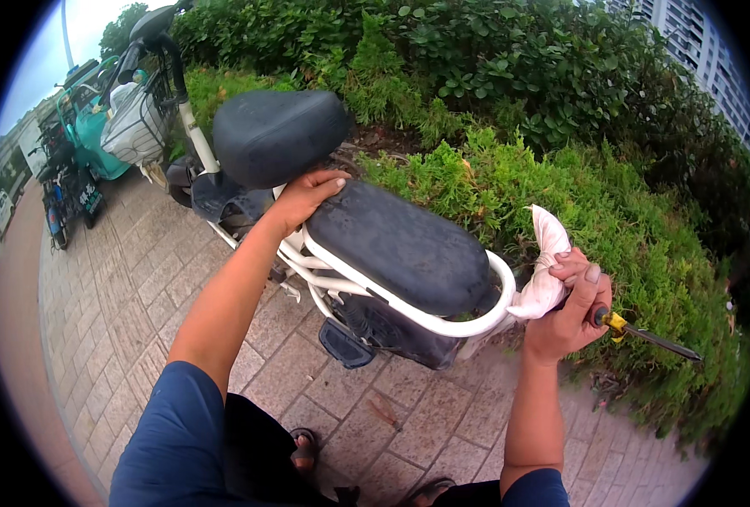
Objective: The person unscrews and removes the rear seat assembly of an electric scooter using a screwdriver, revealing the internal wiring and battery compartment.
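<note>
Wire basket [142, 142] holds something pale [124, 103]; right fingers [582, 296] clamp pink cloth [538, 293] and screwdriver [637, 331]; left fingers [312, 189] touch the rear seat [409, 245], grip unclear.

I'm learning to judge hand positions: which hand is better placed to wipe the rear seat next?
Probably the right hand: it holds the pale cloth near the rear seat's back end, though it also holds a screwdriver. The left hand, without a cloth, rests at that seat's front.

Rear seat [400, 241] right of left fingers [328, 183], front seat [280, 135] beyond; cloth [547, 241], screwdriver [615, 321] in right fingers [589, 291], hedge [645, 220] behind those.
</note>
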A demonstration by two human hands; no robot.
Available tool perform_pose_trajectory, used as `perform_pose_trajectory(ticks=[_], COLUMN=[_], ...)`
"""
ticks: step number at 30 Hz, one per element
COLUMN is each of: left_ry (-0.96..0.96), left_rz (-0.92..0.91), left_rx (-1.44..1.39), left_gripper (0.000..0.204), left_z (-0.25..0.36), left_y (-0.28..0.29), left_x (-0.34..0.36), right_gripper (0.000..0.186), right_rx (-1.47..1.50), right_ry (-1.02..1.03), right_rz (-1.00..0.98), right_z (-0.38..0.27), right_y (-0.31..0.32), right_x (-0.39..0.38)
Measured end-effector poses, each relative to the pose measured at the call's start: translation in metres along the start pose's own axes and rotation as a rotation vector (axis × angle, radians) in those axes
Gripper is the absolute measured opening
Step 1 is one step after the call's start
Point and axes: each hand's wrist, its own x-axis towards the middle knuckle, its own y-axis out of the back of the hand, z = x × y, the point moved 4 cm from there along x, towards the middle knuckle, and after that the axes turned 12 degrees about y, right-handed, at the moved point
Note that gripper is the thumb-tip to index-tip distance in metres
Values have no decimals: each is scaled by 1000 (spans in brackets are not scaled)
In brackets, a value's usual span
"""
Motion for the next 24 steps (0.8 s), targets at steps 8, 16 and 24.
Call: perform_pose_trajectory(ticks=[8,16,24], left_ry=[44,-26,-100], left_rz=[76,-128,57], left_rx=[-65,-304,-453], left_gripper=[38,47,34], left_z=[-5,-9,-20], left_y=[-9,17,4], left_x=[-3,7,-10], right_gripper=[28,31,34], right_rx=[-26,4,405], right_ry=[51,-9,-428], right_rz=[31,28,-119], right_z=[1,-1,27], right_y=[-8,0,23], right_x=[-5,-3,47])
